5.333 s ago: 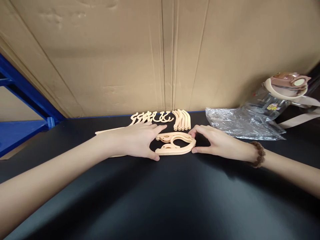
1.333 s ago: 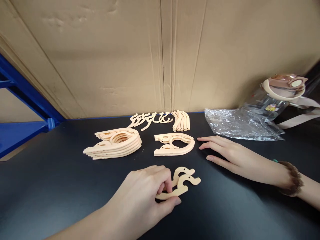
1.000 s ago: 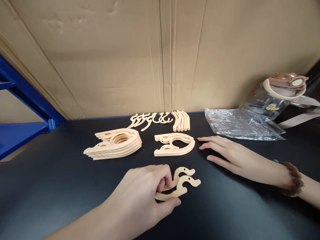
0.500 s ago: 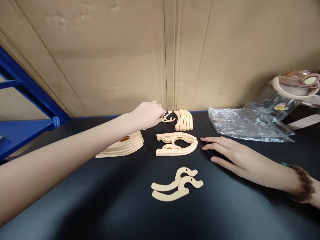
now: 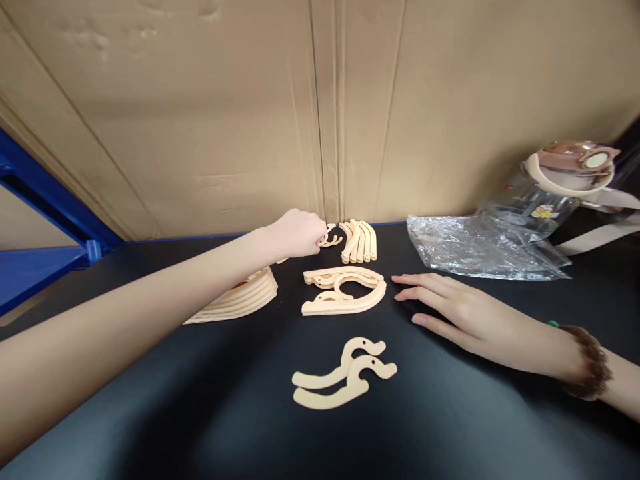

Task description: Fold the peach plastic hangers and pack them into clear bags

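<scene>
My left hand reaches to the back of the black table, its fingers curled over a row of small wooden hook pieces near the cardboard wall. My right hand lies flat and open on the table, just right of a small stack of curved wooden pieces. Two S-shaped wooden pieces lie side by side nearer to me, untouched. A bigger stack of curved wooden pieces sits partly hidden under my left forearm. Several curved wooden strips lie beside the hooks.
A cardboard wall closes off the back of the table. A crumpled clear plastic bag and a clear bottle with a beige lid lie at the right. A blue metal rack stands at the left.
My left hand let go of the two S-shaped pieces near me and reached to the hook pieces at the back. My right hand has stayed flat in place.
</scene>
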Available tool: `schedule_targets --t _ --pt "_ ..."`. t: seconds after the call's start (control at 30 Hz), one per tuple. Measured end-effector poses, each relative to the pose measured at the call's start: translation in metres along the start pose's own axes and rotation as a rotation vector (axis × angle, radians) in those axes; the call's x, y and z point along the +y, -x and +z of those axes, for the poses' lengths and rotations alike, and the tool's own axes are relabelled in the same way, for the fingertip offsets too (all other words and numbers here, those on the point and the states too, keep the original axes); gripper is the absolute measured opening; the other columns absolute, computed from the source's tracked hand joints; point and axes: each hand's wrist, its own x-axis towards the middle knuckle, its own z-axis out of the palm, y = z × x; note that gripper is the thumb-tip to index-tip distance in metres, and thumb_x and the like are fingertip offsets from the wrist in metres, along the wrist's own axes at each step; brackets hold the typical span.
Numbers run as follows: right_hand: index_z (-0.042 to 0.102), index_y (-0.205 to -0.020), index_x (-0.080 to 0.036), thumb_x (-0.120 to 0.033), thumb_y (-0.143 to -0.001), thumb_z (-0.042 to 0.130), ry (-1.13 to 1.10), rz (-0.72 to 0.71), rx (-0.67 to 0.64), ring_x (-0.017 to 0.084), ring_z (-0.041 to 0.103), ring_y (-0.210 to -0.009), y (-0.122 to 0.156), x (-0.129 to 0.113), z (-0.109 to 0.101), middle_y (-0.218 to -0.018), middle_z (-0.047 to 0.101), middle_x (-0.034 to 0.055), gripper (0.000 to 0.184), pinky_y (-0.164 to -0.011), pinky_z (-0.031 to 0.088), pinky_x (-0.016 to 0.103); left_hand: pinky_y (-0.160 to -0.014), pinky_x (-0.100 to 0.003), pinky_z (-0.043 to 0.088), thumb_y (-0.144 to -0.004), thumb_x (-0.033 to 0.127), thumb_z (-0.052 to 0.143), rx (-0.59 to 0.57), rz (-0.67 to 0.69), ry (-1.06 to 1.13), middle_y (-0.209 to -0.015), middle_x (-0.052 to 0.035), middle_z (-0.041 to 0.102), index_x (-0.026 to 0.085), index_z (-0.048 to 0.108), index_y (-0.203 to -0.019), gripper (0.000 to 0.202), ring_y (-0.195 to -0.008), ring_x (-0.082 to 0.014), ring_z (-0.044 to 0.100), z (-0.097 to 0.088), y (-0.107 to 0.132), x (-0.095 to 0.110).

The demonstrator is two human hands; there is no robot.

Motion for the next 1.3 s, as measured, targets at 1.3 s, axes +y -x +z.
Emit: schedule_targets --t 1.3 --pt "0.061 -0.125 -0.024 -0.041 -0.102 0.043 0.008 0.011 0.010 0.027 0.055 -0.130 0.001 -0.002 -0.001 -0.145 0.055 0.0090 0.034 -0.106 0.050 0.048 -0.059 -0.026 0.051 -0.101 0.007 0.038 0.798 0.425 0.297 -0.087 -0.0060 0.073 0.015 0.055 -0.104 0.019 -0.068 -0.0165 0.069 0.066 0.138 0.044"
